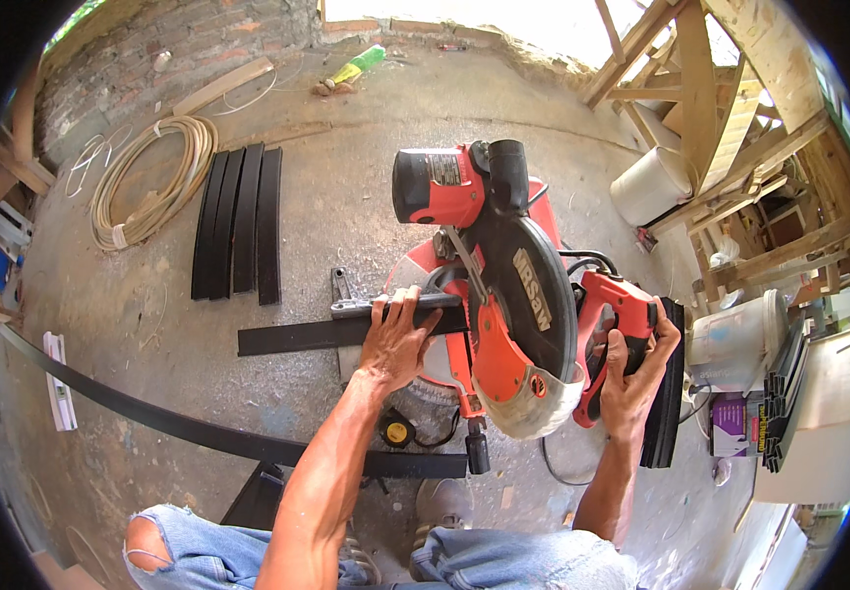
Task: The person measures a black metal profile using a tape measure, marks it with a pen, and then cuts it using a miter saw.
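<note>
A red and black miter saw (518,285) stands on the floor in front of me. A flat black strip (282,339) lies across its base, against the metal fence (351,308). My left hand (397,339) is closed over the strip and the fence, fingertips hooked over the fence's far side. The strip's right end goes out of sight by the blade guard (533,369). My right hand (631,383) is wrapped round the saw's handle (614,320) on the right. The head sits low over the base, and the blade itself is hidden.
Several cut black strips (238,224) lie at the left beside a coiled hose (140,187). A long black strip (179,423) curves across the floor near my feet. Close by are a tape measure (397,430), white buckets (651,185), wooden framing (739,128) and a green bottle (356,65).
</note>
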Available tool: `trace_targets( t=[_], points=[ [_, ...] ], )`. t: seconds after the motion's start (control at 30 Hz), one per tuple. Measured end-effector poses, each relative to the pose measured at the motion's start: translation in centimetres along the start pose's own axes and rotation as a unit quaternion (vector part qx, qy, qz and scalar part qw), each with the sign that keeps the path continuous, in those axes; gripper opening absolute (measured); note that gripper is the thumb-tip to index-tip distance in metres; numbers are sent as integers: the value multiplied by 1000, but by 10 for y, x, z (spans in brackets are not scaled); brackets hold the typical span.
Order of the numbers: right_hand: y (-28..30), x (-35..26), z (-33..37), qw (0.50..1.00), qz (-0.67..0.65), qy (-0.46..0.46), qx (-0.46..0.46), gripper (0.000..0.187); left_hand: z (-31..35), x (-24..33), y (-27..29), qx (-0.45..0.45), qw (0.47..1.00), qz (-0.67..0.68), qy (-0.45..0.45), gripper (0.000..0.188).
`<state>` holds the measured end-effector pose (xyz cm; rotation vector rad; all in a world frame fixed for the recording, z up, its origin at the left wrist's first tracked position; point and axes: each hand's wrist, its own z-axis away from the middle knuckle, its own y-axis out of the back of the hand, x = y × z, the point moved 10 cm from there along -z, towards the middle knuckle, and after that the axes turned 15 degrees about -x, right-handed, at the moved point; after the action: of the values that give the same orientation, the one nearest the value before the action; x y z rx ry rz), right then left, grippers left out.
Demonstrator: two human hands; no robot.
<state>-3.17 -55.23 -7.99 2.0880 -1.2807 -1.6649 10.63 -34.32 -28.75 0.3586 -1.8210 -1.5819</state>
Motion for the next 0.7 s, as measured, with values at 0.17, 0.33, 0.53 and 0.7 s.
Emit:
trace_targets(
  t=[0.17,0.33,0.53,0.7],
  points=[
    [6,8,-11,997,4,-57,-56,31,-3,0,-4,16,999,-26,-18,41],
    [-15,17,-11,959,-231,-155,-46,22,2,-2,2,32,999,-3,-25,34],
    [-20,44,-8,885,-393,-250,-21,67,-1,2,0,16,999,-17,-28,37],
    [-22,39,-18,881,-374,-288,-27,66,0,-1,-3,10,1000,-5,-27,39]
  ],
)
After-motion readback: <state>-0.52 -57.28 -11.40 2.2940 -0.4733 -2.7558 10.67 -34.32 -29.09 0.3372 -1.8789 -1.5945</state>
